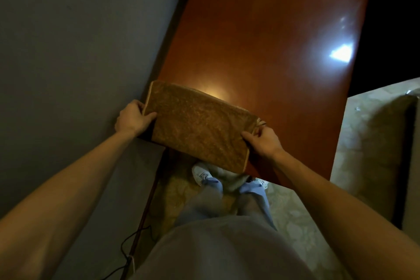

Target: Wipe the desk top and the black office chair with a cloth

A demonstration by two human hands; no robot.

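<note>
A folded brown cloth with a pale hem is held stretched flat over the near end of the reddish-brown desk top. My left hand grips its left edge, thumb on top, close to the grey wall. My right hand pinches its right corner. The cloth's near edge hangs past the desk's front edge, above my feet. Whether the cloth touches the desk surface cannot be told. No black office chair can be made out in the dim view.
A grey wall runs along the desk's left side. A pale patterned floor lies below, with a cable near the wall. A dark upholstered object stands at the right. Lamp glare shines on the desk.
</note>
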